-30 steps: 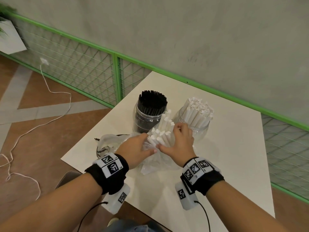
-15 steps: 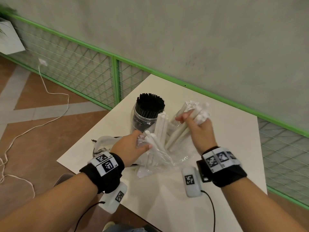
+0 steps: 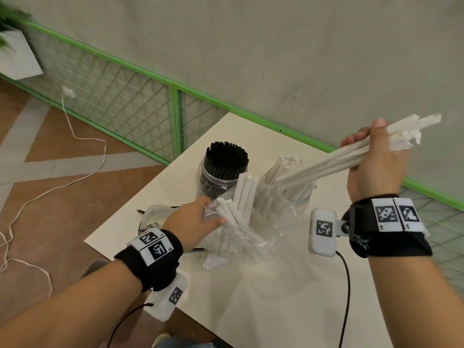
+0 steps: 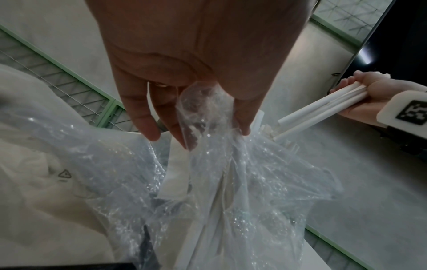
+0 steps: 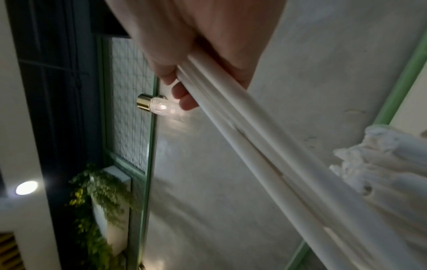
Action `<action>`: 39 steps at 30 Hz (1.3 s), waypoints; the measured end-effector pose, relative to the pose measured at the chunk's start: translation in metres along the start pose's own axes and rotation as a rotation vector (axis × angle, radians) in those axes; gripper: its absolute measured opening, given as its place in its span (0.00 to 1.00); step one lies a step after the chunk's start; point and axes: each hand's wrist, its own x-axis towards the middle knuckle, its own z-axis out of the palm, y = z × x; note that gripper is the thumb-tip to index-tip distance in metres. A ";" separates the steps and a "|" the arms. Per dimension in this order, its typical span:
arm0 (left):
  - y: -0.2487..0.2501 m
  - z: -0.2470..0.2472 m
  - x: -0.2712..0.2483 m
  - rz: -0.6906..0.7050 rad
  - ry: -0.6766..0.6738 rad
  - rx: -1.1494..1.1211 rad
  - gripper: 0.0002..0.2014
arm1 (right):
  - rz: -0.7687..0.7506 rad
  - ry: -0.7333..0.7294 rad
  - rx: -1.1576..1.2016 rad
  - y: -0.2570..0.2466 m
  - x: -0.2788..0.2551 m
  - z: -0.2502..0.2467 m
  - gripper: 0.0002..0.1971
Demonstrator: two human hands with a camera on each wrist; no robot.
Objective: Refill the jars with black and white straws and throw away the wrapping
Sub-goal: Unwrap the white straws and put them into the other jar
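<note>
My right hand (image 3: 374, 156) grips a bundle of white straws (image 3: 326, 162) lifted up and to the right, lower ends over the jar of white straws (image 3: 291, 169). The right wrist view shows my fingers (image 5: 184, 98) curled round that bundle (image 5: 254, 146). My left hand (image 3: 193, 222) pinches the clear plastic wrapping (image 3: 241, 232) on the table, with several white straws (image 3: 241, 202) still standing in it. In the left wrist view my fingertips (image 4: 242, 126) hold the crumpled wrapping (image 4: 231, 173). The jar of black straws (image 3: 223, 169) stands behind the wrapping.
The white table (image 3: 288, 297) has its left corner near my left wrist. Another crumpled wrapping (image 3: 153, 217) lies at that edge. A green wire fence (image 3: 173, 116) runs behind the table along a grey wall. A white cable (image 3: 75, 136) trails over the floor.
My right hand has pulled a bundle of white straws out of the wrapping, up and to the right. My left hand has stayed on the wrapping.
</note>
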 end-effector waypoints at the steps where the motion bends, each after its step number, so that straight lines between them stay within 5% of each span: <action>1: -0.001 0.000 0.001 -0.004 -0.004 -0.005 0.19 | -0.014 -0.003 -0.030 0.001 0.000 0.000 0.06; 11: -0.009 -0.002 -0.001 -0.042 -0.011 0.031 0.21 | -0.034 0.022 -0.081 0.006 0.006 -0.010 0.06; 17: -0.009 0.001 -0.001 -0.034 -0.015 0.020 0.20 | 0.081 -0.191 -0.534 0.051 -0.016 -0.009 0.13; 19: -0.009 0.001 0.000 -0.031 -0.015 0.018 0.20 | 0.169 -0.242 -0.654 0.066 -0.020 -0.012 0.04; 20: -0.009 0.001 0.000 -0.028 -0.014 0.016 0.20 | 0.162 -0.242 -0.722 0.070 -0.021 -0.012 0.10; 23: -0.009 0.001 0.000 -0.021 -0.014 0.016 0.20 | -0.153 -0.173 -0.877 0.059 -0.028 -0.012 0.38; 26: -0.011 0.001 -0.001 -0.013 -0.019 0.005 0.18 | -0.406 -0.179 -0.803 0.043 -0.062 -0.005 0.33; 29: -0.012 0.003 -0.002 0.006 -0.021 -0.003 0.15 | -0.134 -0.527 -0.771 0.059 -0.099 0.003 0.26; 31: -0.013 0.005 -0.002 0.032 -0.012 -0.012 0.12 | 0.111 -0.659 -0.826 0.082 -0.112 0.004 0.36; 35: -0.013 0.008 -0.004 0.092 0.002 -0.033 0.09 | 0.294 -0.628 -0.844 0.112 -0.114 0.011 0.53; 39: -0.011 0.009 -0.004 0.137 0.018 -0.079 0.07 | 0.296 -0.723 -0.844 0.124 -0.112 0.019 0.51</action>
